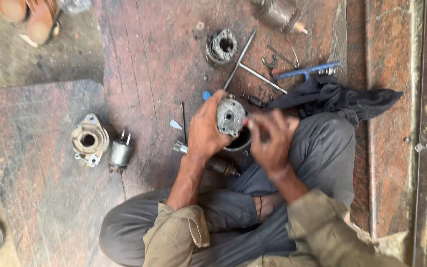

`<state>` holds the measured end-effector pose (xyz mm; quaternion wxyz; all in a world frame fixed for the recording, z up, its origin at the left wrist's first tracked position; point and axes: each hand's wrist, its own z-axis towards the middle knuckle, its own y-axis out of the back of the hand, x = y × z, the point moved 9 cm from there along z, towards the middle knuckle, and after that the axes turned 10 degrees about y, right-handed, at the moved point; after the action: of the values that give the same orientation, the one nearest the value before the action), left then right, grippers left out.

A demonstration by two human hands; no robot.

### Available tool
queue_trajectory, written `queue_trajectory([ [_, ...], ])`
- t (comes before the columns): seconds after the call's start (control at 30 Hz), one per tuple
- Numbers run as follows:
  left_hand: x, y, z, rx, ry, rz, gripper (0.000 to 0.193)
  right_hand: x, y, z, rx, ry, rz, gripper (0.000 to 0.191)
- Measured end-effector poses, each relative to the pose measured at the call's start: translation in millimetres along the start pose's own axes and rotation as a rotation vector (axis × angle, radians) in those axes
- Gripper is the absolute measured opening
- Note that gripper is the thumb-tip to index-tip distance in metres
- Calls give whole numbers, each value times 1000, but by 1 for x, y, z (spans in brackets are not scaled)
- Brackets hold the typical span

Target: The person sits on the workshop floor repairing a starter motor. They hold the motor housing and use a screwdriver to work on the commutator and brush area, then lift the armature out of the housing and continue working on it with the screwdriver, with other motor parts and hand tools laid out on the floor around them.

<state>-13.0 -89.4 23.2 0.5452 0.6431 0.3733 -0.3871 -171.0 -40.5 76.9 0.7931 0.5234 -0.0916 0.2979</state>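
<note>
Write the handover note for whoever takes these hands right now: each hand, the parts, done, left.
Left hand: grips the round grey metal end cover, holding it over the dark cylindrical motor housing on the lap.
Right hand: blurred, fingers at the cover's right edge; whether it holds anything cannot be told.
Done: cover off the housing; pale cast nose housing and small grey solenoid lie apart on the stone slab.
Left: cover not seated; long thin bolts lie loose.

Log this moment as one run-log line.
left hand: grips metal end cover | right hand: fingers at cover's edge, blurred | under cover: dark cylinder housing | beside: dark cloth, blue-handled tool
</note>
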Motion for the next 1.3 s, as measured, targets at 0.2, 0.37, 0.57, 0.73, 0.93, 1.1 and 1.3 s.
queue_trajectory([
  [0.2,1,-1,-1,23,-14,22,84,-5,0,-2,-8,-106,-21,12],
  [0.37,-1,0,1,-30,-41,29,88,-1,0,1,-13,-32,-13,11],
  [0.57,2,-1,0,0,-3,13,88,-2,-3,-2,5,-58,11,9],
  [0.73,-1,0,-1,-11,-24,6,87,0,-4,0,-10,-55,-16,10],
  [0.93,-4,1,-1,-38,-51,10,83,4,-4,3,3,-39,6,10],
  [1.1,-3,0,-3,-43,-47,26,82,10,-5,4,20,22,-18,9],
  [1.3,7,-5,-4,-21,41,22,82,-4,-5,0,10,-167,-10,9],
])
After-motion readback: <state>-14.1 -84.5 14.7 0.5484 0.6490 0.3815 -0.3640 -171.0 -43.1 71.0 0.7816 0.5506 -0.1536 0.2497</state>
